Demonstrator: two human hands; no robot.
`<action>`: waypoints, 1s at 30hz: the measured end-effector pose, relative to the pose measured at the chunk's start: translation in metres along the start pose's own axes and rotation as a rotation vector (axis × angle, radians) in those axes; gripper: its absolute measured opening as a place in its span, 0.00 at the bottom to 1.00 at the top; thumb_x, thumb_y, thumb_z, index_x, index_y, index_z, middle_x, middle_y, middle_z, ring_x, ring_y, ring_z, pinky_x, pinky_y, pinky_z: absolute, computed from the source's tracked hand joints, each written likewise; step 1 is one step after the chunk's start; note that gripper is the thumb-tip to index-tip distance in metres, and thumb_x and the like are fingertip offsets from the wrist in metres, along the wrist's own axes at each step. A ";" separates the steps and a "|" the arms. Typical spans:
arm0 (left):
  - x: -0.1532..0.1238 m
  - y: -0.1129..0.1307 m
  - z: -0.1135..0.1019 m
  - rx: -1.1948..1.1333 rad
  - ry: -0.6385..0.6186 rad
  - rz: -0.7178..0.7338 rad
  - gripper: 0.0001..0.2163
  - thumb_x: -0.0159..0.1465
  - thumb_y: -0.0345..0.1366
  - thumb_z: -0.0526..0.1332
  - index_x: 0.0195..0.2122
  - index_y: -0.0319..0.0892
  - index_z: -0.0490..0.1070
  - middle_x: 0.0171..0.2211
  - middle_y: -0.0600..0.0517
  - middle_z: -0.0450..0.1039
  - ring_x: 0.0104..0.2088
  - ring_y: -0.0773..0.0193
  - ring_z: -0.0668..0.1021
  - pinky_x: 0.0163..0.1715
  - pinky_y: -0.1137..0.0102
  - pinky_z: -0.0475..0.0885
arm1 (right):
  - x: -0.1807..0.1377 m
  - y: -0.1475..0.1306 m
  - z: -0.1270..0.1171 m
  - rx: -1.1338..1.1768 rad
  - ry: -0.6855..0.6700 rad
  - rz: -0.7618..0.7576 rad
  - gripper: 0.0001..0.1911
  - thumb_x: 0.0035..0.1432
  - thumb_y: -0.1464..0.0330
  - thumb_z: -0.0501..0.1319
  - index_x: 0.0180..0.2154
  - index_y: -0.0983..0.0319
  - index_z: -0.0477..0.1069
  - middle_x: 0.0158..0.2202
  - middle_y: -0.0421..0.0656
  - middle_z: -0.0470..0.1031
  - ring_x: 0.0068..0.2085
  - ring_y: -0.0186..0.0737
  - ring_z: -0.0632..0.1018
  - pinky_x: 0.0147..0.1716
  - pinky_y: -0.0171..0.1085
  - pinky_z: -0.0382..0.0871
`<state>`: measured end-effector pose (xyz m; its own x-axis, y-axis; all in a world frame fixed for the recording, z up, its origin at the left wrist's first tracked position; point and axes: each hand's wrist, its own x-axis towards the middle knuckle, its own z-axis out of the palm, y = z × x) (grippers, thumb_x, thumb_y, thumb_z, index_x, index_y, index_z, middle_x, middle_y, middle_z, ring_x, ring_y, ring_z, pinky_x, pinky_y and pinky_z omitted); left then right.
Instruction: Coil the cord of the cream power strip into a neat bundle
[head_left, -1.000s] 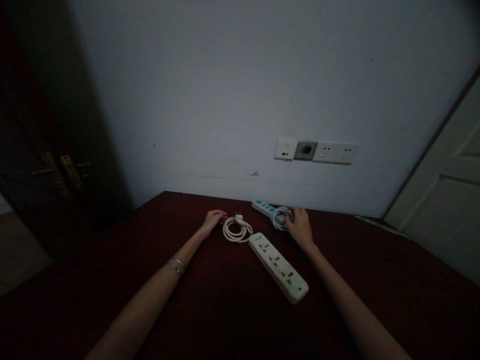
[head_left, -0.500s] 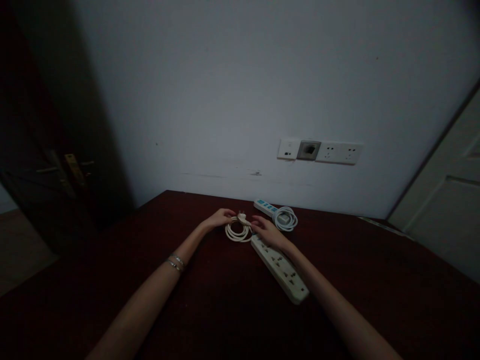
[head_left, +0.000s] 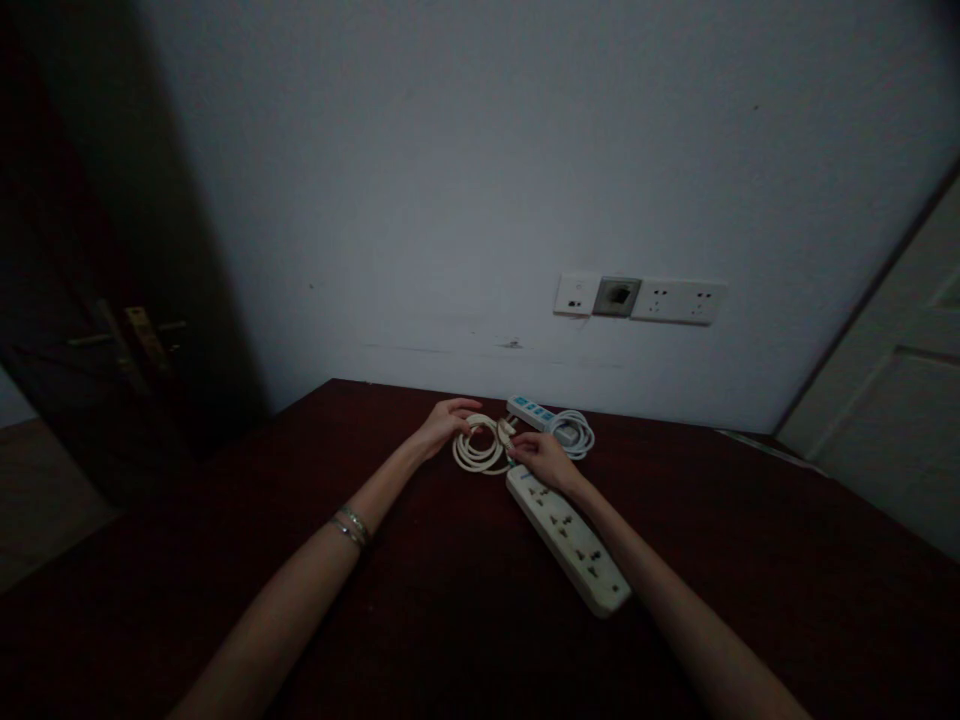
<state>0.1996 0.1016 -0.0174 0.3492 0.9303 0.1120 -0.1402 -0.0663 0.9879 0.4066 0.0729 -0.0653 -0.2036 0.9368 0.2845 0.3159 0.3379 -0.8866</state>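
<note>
A cream power strip lies slantwise on the dark red table. Its coiled cream cord sits at the strip's far end. My left hand holds the left side of the coil, lifted a little off the table. My right hand pinches the cord's plug at the coil's right side. A second, white and blue power strip with its own white coiled cord lies just behind, near the wall.
Wall sockets sit in the white wall above the table's far edge. A dark door with a brass handle stands at the left, a white door at the right.
My right hand left the white coiled cord and came left to the cream cord's plug. My left hand closed on the cream coil and raised it slightly.
</note>
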 end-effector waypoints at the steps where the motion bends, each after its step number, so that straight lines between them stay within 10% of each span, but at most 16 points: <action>1: 0.000 0.001 0.001 -0.003 0.006 0.005 0.25 0.39 0.16 0.56 0.40 0.34 0.68 0.29 0.48 0.76 0.28 0.64 0.77 0.32 0.70 0.70 | 0.000 -0.001 -0.002 0.017 0.012 0.004 0.10 0.44 0.64 0.62 0.28 0.65 0.73 0.26 0.42 0.75 0.28 0.37 0.75 0.29 0.34 0.66; 30: 0.015 -0.008 -0.013 0.198 -0.083 0.150 0.24 0.41 0.17 0.56 0.41 0.36 0.66 0.42 0.46 0.72 0.41 0.61 0.74 0.43 0.66 0.69 | 0.009 -0.003 -0.010 0.504 0.466 0.124 0.19 0.35 0.60 0.68 0.30 0.60 0.65 0.26 0.42 0.74 0.24 0.39 0.76 0.25 0.40 0.75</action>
<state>0.1936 0.1205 -0.0252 0.4140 0.8727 0.2588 -0.0151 -0.2777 0.9606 0.4133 0.0812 -0.0559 0.2607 0.9451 0.1968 -0.1807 0.2480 -0.9517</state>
